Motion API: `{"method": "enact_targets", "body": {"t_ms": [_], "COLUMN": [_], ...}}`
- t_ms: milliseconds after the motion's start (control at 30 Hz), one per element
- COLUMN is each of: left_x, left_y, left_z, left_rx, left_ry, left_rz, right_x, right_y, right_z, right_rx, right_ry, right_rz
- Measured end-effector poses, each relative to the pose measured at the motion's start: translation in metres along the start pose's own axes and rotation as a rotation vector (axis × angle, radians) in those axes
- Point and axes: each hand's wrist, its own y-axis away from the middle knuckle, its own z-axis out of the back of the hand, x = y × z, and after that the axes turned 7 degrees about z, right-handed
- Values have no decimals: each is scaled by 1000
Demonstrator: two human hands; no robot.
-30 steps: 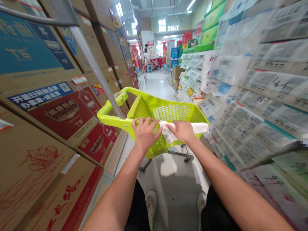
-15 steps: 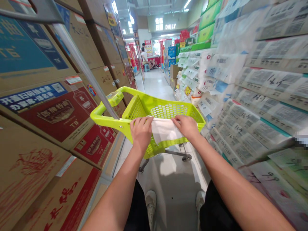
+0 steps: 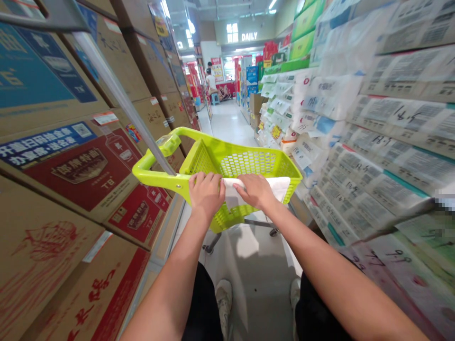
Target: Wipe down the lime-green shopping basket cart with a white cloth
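Observation:
A lime-green shopping cart (image 3: 245,163) with a perforated basket stands sideways in front of me. My left hand (image 3: 206,195) is closed over the basket's near rim, fingers curled to the inside, at the left end of a white cloth (image 3: 282,187). The cloth is draped over that same rim and hangs down the outer wall. My right hand (image 3: 255,190) presses the cloth to the rim, its fingers bent over the top and its thumb pointing at my left hand. What lies under both palms is hidden.
Stacked cardboard cartons (image 3: 81,161) rise close on the left. Packs of tissue paper (image 3: 391,142) are piled on the right. A grey metal pole (image 3: 121,94) slants across the upper left. Far down the aisle, a person (image 3: 211,81) sits on a blue stool (image 3: 214,98).
My right hand has slid left along the rim, closer to my left hand. More of the white cloth now shows to its right. My left hand has barely moved.

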Motion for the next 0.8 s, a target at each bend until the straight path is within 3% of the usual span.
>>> {"method": "enact_targets", "body": {"t_ms": [100,267,400,533,800], "left_x": [4,10,11,7,-18], "left_y": [-1,-2,-1,1,13], "left_z": [0,2,2,1,6], "left_rx": [1,10,21,15,-25], "left_ry": [-11,-1,14,14,34], "left_rz": [3,16,6,-11,-57], "right_x": [-10,-48,-56,-40,19], "right_y": [1,8,13,11,-8], "right_z": [7,15,15,14,11], "right_rx": [88,208,198,152,8], "right_ry": [82,141,173,157,3], "right_rz": [-184,-367,-411,-353,-162]}}
